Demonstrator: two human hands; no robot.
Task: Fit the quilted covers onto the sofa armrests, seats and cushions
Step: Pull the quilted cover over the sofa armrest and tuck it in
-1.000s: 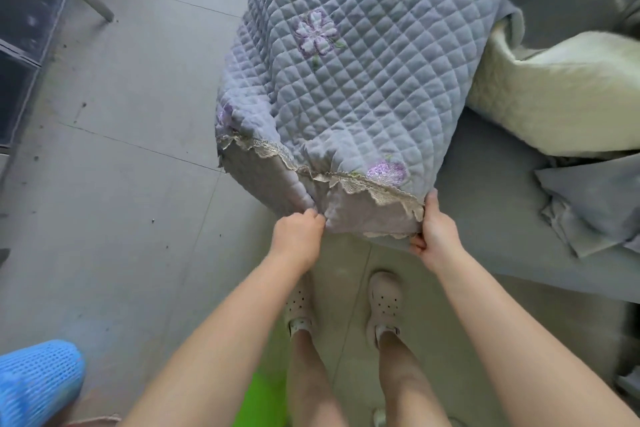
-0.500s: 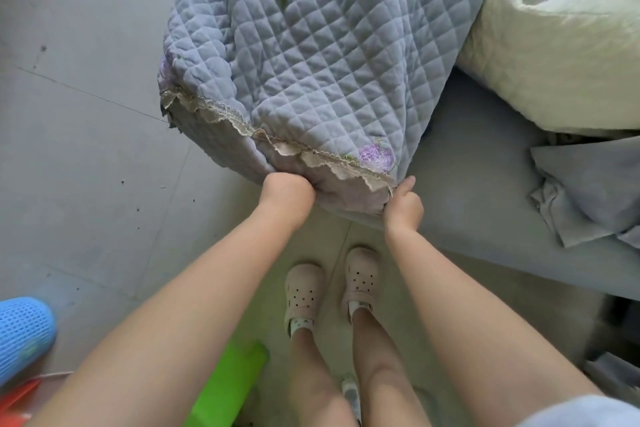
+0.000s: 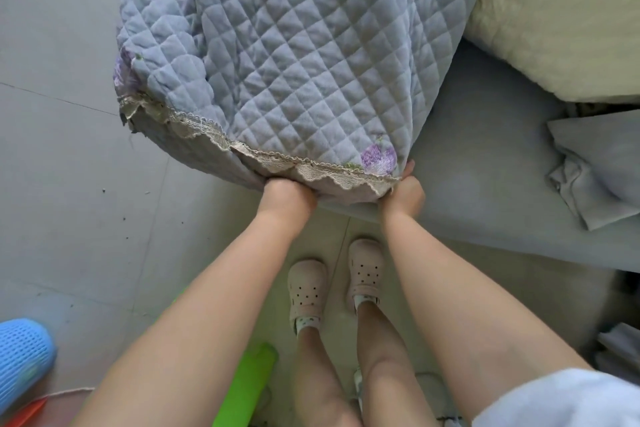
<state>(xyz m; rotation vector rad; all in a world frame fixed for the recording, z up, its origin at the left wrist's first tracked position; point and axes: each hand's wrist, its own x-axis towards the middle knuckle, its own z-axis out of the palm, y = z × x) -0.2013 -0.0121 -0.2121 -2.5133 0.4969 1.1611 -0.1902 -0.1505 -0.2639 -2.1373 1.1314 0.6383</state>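
Both hands, left [image 3: 287,196] and right [image 3: 403,196], grasp the lace-trimmed hem of the grey-blue quilted cover [image 3: 294,55] draped over the sofa armrest; pulling down evenly would likely seat it smoothly.

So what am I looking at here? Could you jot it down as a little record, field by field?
activity: fitting a quilted cover over a sofa armrest
left hand: grips the cover's front edge under the lace trim
right hand: grips the same edge at the corner beside the purple flower
sofa seat: bare grey, right of the armrest
on the seat: cream cushion and folded grey cloth
floor: grey tiles, blue mesh basket at lower left
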